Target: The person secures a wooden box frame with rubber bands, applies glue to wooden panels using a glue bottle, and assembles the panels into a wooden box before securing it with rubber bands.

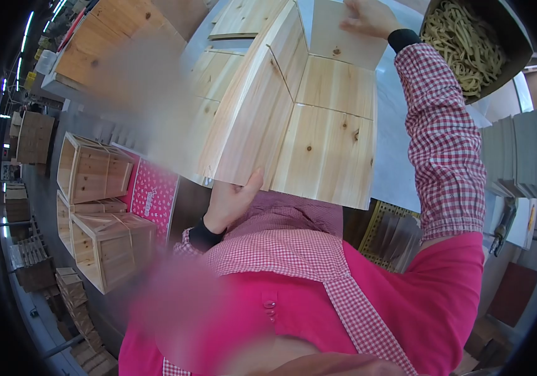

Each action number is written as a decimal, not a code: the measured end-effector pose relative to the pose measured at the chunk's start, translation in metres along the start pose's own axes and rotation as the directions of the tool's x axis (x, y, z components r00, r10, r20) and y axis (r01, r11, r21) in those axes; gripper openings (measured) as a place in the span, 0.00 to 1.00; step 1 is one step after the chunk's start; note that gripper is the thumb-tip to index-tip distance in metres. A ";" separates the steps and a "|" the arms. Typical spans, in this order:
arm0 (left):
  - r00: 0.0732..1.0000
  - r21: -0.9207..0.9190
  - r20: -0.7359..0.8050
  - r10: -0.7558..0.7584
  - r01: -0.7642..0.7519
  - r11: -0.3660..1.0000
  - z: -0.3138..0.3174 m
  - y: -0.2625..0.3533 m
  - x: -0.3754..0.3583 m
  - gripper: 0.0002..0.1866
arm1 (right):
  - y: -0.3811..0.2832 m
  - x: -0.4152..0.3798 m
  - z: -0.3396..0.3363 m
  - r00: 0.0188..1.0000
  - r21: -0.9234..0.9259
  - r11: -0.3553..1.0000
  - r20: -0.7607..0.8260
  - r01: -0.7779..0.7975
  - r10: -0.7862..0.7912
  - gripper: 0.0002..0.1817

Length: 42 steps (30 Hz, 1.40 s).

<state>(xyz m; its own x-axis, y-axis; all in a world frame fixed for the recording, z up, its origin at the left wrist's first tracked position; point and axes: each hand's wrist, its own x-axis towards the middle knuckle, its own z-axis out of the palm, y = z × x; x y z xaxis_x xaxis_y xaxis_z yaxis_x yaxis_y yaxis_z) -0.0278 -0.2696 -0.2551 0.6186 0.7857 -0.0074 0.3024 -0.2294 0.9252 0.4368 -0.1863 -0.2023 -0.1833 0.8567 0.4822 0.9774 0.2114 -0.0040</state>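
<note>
Light pine panels [331, 147] joined by thin seams lie on a pale work table [397, 144]. One long panel [246, 125] stands up at an angle to the flat ones. My left hand [236, 199] is at the near lower edge of this raised panel, thumb and fingers closed on it. At the far end my right hand [371, 17] rests over a smooth pale board [337, 37]. Its fingers are partly blurred and cut by the top edge of the view, so its grip is unclear.
A box of yellowish strips [465, 47] stands at the upper right. Wooden crates [112, 241] are stacked at the left, beside a pink patterned sheet [154, 188]. Right of me are stacked pale boards [522, 150]. A yellow-edged tray [387, 235] sits below the table edge.
</note>
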 end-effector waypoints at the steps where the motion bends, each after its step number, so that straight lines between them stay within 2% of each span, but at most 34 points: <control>1: 1.000 0.010 -0.003 0.010 -0.010 1.000 0.000 0.000 0.000 0.21 | 0.003 -0.003 0.000 0.975 0.118 0.979 -0.167 0.165 -0.145 0.22; 2: 1.000 0.021 -0.005 0.019 -0.019 1.000 0.001 -0.001 0.001 0.21 | 0.005 -0.005 0.001 0.903 0.205 0.918 -0.342 0.340 -0.258 0.22; 3: 1.000 0.021 -0.003 0.017 -0.017 1.000 0.001 -0.001 0.000 0.21 | 0.007 -0.006 0.004 0.905 0.208 0.918 -0.341 0.337 -0.255 0.22; 4: 1.000 0.010 0.001 0.009 -0.009 1.000 0.002 0.000 -0.001 0.21 | -0.002 -0.005 -0.001 0.975 0.122 0.978 -0.166 0.171 -0.150 0.22; 5: 1.000 0.000 0.004 0.006 -0.006 1.000 0.002 0.000 0.000 0.21 | -0.009 -0.002 -0.007 1.000 0.004 1.000 -0.002 0.016 -0.016 0.22; 6: 1.000 -0.010 0.006 0.002 -0.002 1.000 0.002 0.000 0.000 0.21 | -0.013 -0.002 -0.010 0.980 -0.136 0.984 0.145 -0.118 0.138 0.22; 11: 1.000 -0.002 -0.020 -0.019 0.019 1.000 0.002 0.000 0.000 0.20 | -0.020 -0.010 -0.016 0.985 -0.151 0.979 0.084 -0.138 0.152 0.22; 15: 1.000 -0.012 -0.016 -0.025 0.025 1.000 0.003 0.007 0.000 0.19 | -0.035 -0.006 -0.019 0.979 -0.113 0.980 0.100 -0.167 0.178 0.20; 18: 1.000 0.030 0.008 -0.015 0.015 0.999 0.005 0.012 0.000 0.18 | -0.045 -0.003 -0.016 0.956 -0.217 0.950 0.137 -0.226 0.259 0.18; 23: 0.997 0.052 0.041 -0.065 0.063 0.997 0.007 0.022 -0.001 0.17 | -0.058 -0.005 -0.026 0.936 -0.200 0.940 0.166 -0.276 0.310 0.16; 27: 0.997 0.148 0.052 0.058 -0.065 0.987 0.009 0.017 -0.005 0.18 | -0.054 -0.008 -0.021 0.958 -0.201 0.951 0.121 -0.234 0.262 0.16; 30: 0.984 0.215 0.046 0.171 -0.177 0.960 0.007 0.014 0.002 0.18 | -0.048 -0.005 -0.013 0.950 -0.215 0.942 0.120 -0.259 0.288 0.17; 35: 0.977 0.204 0.055 0.207 -0.214 0.955 0.008 0.013 0.010 0.19 | -0.040 -0.003 -0.007 0.941 -0.233 0.930 0.119 -0.284 0.317 0.20; 38: 0.983 0.216 0.088 0.159 -0.175 0.961 0.006 0.018 0.010 0.20 | -0.037 0.000 -0.006 0.936 -0.212 0.929 0.118 -0.302 0.331 0.20; 42: 0.973 0.253 0.090 0.211 -0.227 0.940 0.008 0.016 0.011 0.20 | -0.048 -0.005 -0.010 0.938 -0.234 0.928 0.125 -0.289 0.323 0.20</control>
<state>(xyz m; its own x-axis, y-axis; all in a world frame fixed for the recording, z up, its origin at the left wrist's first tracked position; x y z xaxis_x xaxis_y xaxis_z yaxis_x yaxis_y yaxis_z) -0.0102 -0.2687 -0.2427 0.7310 0.6648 0.1540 0.3271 -0.5395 0.7759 0.3918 -0.2052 -0.1958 0.1308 0.9306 0.3418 0.9850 -0.1612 0.0620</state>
